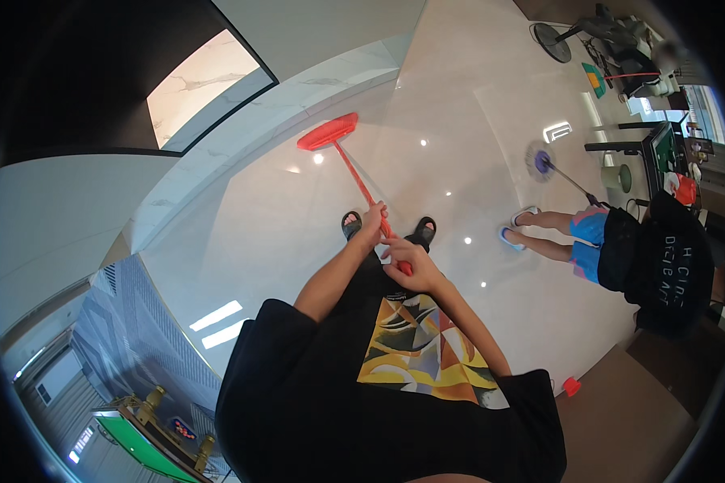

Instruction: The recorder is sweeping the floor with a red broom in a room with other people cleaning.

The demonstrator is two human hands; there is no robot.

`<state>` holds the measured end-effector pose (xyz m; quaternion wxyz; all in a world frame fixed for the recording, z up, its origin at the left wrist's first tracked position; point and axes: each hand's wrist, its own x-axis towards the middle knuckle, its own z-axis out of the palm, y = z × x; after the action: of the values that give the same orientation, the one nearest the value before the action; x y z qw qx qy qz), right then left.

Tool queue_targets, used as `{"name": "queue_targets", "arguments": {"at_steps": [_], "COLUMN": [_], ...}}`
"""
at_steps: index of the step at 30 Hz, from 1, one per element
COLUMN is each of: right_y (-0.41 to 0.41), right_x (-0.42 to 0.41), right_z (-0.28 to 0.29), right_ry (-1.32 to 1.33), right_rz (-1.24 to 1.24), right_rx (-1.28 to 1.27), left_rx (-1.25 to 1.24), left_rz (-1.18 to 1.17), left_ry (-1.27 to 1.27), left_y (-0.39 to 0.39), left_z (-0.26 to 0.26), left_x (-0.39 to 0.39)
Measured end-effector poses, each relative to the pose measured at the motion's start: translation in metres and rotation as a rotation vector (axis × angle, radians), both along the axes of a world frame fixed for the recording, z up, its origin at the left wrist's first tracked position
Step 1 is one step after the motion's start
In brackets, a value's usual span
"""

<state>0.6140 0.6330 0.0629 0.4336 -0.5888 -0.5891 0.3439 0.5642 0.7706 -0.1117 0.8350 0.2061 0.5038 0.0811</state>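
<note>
A red broom slants across the floor in front of me. Its wide bristle head (328, 131) rests on the glossy pale tile floor (266, 199), a short way from the marble skirting (241, 111). My left hand (373, 223) is wrapped around the upper part of the red broom handle (354, 171). Closer to my body, my right hand (414, 263) holds the handle's end, some fingers partly extended. The red tip shows beneath that palm. Both my feet, in black sandals (351, 226), stand on either side of the handle.
At right, another person (616, 253) holds a purple-headed mop (542, 161). Beyond are a greenish bin (616, 177), a black-legged table (646, 145), a dustpan (593, 81) and a fan (551, 43). A green-topped billiard table (133, 444) stands lower left, beyond patterned carpet (133, 326).
</note>
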Motion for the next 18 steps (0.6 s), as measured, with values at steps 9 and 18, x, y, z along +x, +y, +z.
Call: {"name": "queue_targets", "arguments": {"at_steps": [9, 18], "right_y": [0.043, 0.035], "right_x": [0.000, -0.004], "right_z": [-0.036, 0.030], "right_ry": [0.009, -0.022], "right_rz": [-0.079, -0.113], "right_rx": [0.128, 0.153], "left_rx": [0.122, -0.264], "left_rz": [-0.007, 0.376], "left_ry": [-0.037, -0.408], "left_y": [0.063, 0.110], "left_z": [-0.022, -0.034], "left_x": [0.004, 0.002]}}
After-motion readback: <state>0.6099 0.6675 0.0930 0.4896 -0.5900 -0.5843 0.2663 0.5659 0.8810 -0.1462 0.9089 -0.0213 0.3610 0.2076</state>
